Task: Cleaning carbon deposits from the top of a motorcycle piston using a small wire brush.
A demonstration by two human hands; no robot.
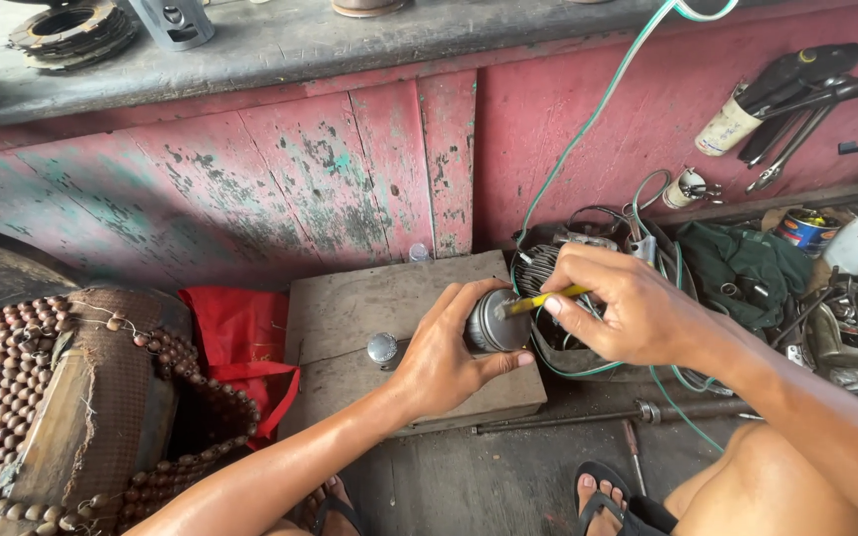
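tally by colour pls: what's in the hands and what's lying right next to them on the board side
Grey: 2, the metal cylinder in the left hand and the round knob on the wooden board
Yellow: 1, the tool in the right hand
Red: 1, the cloth
Total: 4

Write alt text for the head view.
A person's left hand grips a grey metal cylinder over a wooden block, while the right hand presses a yellow-handled tool against its end. A worn red workbench, green wires and scattered tools surround them.
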